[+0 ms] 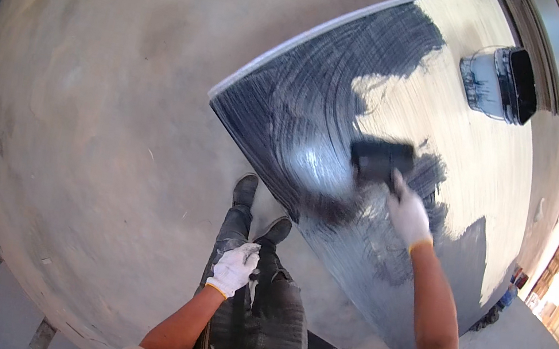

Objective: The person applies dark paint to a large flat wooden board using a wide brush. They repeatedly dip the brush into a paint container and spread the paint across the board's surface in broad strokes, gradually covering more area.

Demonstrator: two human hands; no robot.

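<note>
My right hand (408, 212), in a white glove with a yellow cuff, is closed round the handle of a wide black paintbrush (380, 160). Its head rests on a large pale board (474, 159), and the brush is slightly blurred. Dark, streaky paint (285, 94) covers the board's left and near parts, wet and shiny beside the brush. My left hand (235, 268), gloved likewise, is held low before my thighs, away from the board. Its fingers are curled in; what they hold, if anything, I cannot make out.
A paint-smeared white bucket (486, 80) with a dark inside stands on the board's far right part. Beyond it lies a stack of long boards (534, 47). My shoes (245, 189) are on the grey concrete floor (99, 144), close to the board's near left edge.
</note>
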